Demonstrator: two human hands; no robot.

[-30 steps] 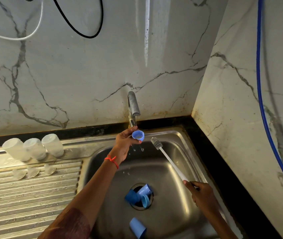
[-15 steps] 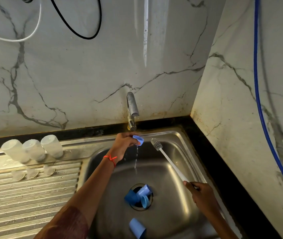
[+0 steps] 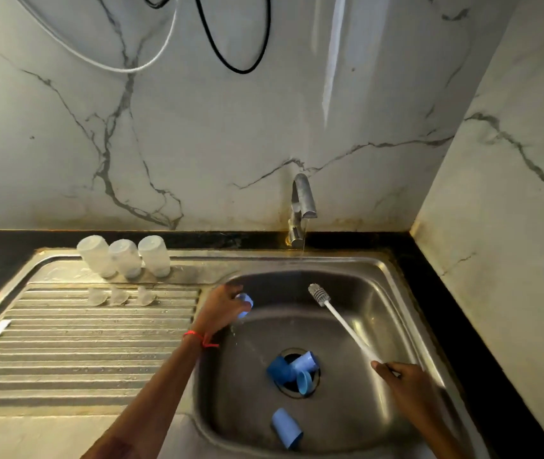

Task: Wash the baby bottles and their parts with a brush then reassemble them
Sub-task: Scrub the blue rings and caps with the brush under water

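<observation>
My left hand (image 3: 221,306) grips a small blue bottle part (image 3: 245,304) at the left rim of the sink basin (image 3: 373,293). My right hand (image 3: 406,382) holds the white handle of a bottle brush (image 3: 340,319), its grey bristle head raised over the basin. Three blue parts (image 3: 292,369) lie piled on the drain. One blue cap (image 3: 285,427) lies at the basin's near side. Three translucent bottles (image 3: 125,256) stand upside down at the back of the drainboard, with three clear nipples (image 3: 118,296) in front of them.
The tap (image 3: 302,207) behind the basin lets out a thin stream of water. A ribbed steel drainboard (image 3: 82,342) fills the left side. Marble walls close the back and right. White and black cables (image 3: 231,51) hang on the back wall.
My left hand has carried the blue part away from under the tap, left and down to the basin's left rim. The camera view has shifted. The brush stays about where it was.
</observation>
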